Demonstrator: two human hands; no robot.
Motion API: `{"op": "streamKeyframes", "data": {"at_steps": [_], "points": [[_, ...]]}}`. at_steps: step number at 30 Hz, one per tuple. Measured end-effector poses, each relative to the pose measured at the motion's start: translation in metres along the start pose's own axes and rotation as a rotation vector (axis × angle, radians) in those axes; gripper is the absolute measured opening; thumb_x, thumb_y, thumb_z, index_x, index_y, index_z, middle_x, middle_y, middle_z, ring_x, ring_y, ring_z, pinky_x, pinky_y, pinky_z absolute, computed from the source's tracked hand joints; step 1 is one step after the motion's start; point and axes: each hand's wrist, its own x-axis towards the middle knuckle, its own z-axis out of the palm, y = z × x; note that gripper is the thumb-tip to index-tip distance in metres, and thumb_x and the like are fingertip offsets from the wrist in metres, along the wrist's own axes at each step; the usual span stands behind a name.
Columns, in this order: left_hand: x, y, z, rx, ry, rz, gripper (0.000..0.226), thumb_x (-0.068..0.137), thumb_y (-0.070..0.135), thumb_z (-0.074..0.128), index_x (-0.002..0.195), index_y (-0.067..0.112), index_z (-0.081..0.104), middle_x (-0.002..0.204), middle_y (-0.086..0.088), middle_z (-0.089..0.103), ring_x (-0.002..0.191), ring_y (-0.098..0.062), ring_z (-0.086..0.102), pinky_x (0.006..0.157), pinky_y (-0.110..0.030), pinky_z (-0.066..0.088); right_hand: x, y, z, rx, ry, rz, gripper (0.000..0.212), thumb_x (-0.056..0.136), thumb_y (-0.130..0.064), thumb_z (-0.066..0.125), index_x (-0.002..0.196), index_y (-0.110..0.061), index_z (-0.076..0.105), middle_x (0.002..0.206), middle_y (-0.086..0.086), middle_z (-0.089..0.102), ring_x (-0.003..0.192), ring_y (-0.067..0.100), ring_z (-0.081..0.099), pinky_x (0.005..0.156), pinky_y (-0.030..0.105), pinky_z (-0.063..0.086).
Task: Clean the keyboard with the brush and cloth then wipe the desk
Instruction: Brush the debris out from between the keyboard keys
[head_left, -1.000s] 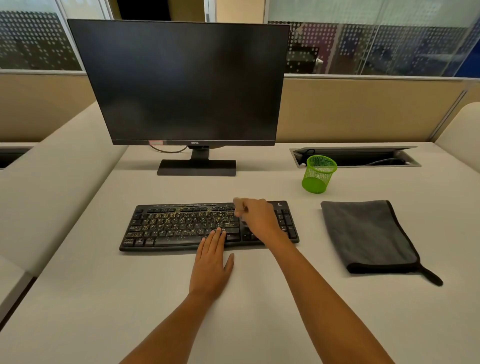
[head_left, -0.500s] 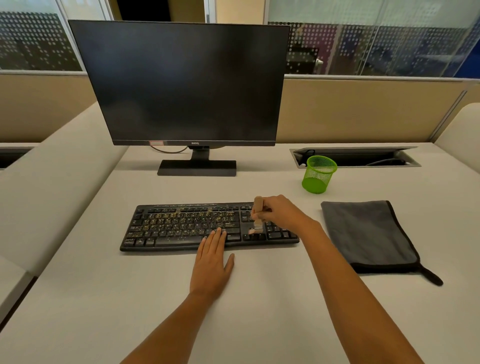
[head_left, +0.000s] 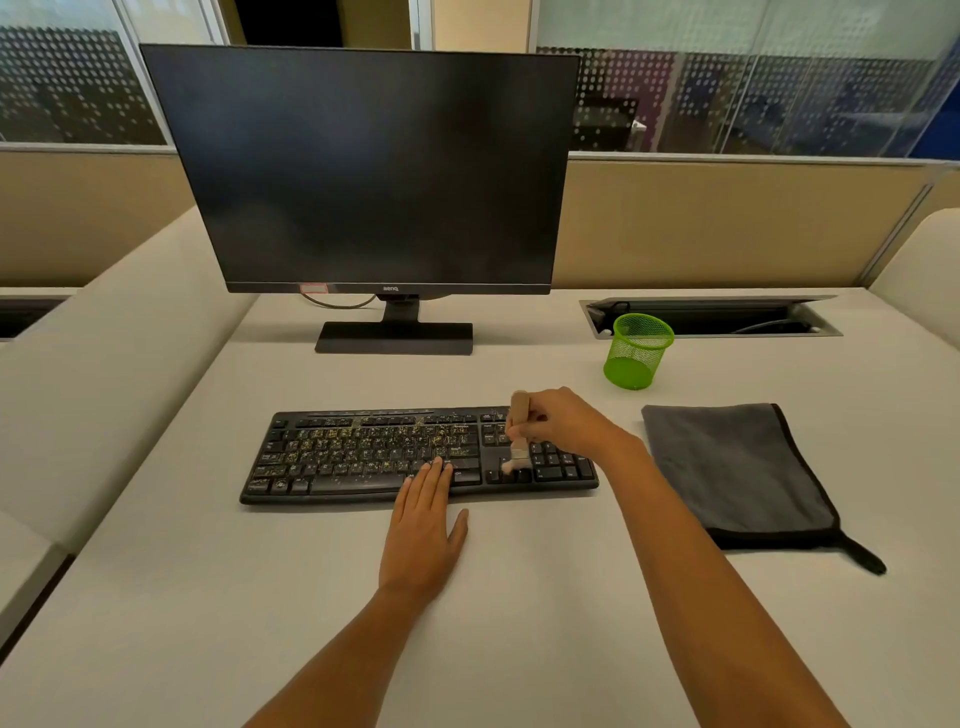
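Gripping brush (head_left: 518, 435), right hand (head_left: 563, 422) sets bristles on keyboard (head_left: 363, 457); left hand (head_left: 423, 535) flat, fingers together, steadying its front edge.

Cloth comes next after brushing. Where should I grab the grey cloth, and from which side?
Probably pinch the grey cloth at its near black-trimmed edge, coming from the near side: it lies flat on the desk, and that raised edge gives purchase.

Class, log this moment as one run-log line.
step: brushing keyboard | right hand: grips brush | left hand: flat on keyboard edge | cloth: folded, untouched
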Motion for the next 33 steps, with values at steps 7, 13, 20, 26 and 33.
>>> {"op": "streamKeyframes", "data": {"at_steps": [7,13,20,26,33], "points": [[0.000,0.000,0.001,0.004,0.000,0.002,0.061,0.093,0.045,0.028,0.144,0.010,0.034,0.148,-0.006,0.037,0.138,-0.019,0.027,0.113,-0.028,0.003,0.001,0.000,0.019,0.139,0.565,0.160,0.013,0.091,-0.018,0.060,0.094,-0.009,0.069,0.091,0.004,0.068,0.082,0.013,0.058,0.062,0.008,0.041],[0.000,0.001,0.000,-0.002,-0.002,0.000,0.060,0.093,0.043,0.030,0.142,0.009,0.036,0.146,-0.006,0.040,0.137,-0.018,0.028,0.113,-0.028,0.003,-0.009,-0.005,0.029,-0.161,0.502,0.276,0.027,0.096,-0.018,0.046,0.096,-0.002,0.068,0.093,0.015,0.069,0.087,0.028,0.064,0.071,0.030,0.048],[0.000,0.001,0.000,0.005,-0.011,-0.006,0.061,0.093,0.044,0.028,0.143,0.010,0.036,0.147,-0.006,0.038,0.137,-0.019,0.030,0.113,-0.028,0.003,-0.011,-0.008,0.022,-0.229,0.397,0.378,0.034,0.098,-0.025,0.043,0.096,-0.001,0.067,0.094,0.014,0.069,0.086,0.028,0.066,0.061,0.029,0.043],[0.001,0.000,0.001,0.002,-0.004,-0.007,0.061,0.093,0.043,0.029,0.143,0.009,0.036,0.147,-0.006,0.038,0.137,-0.020,0.031,0.113,-0.028,0.003,-0.022,-0.017,0.034,-0.232,0.517,0.358,0.038,0.102,-0.025,0.035,0.103,-0.003,0.066,0.098,0.013,0.069,0.078,0.024,0.062,0.063,0.025,0.043],[0.001,-0.001,0.003,0.002,-0.001,-0.008,0.061,0.093,0.044,0.029,0.144,0.011,0.033,0.149,-0.005,0.035,0.139,-0.017,0.025,0.114,-0.027,0.000,-0.018,-0.021,0.023,-0.157,0.382,0.332,0.034,0.099,-0.025,0.043,0.092,-0.002,0.068,0.092,0.014,0.069,0.085,0.027,0.067,0.071,0.030,0.053]]}}
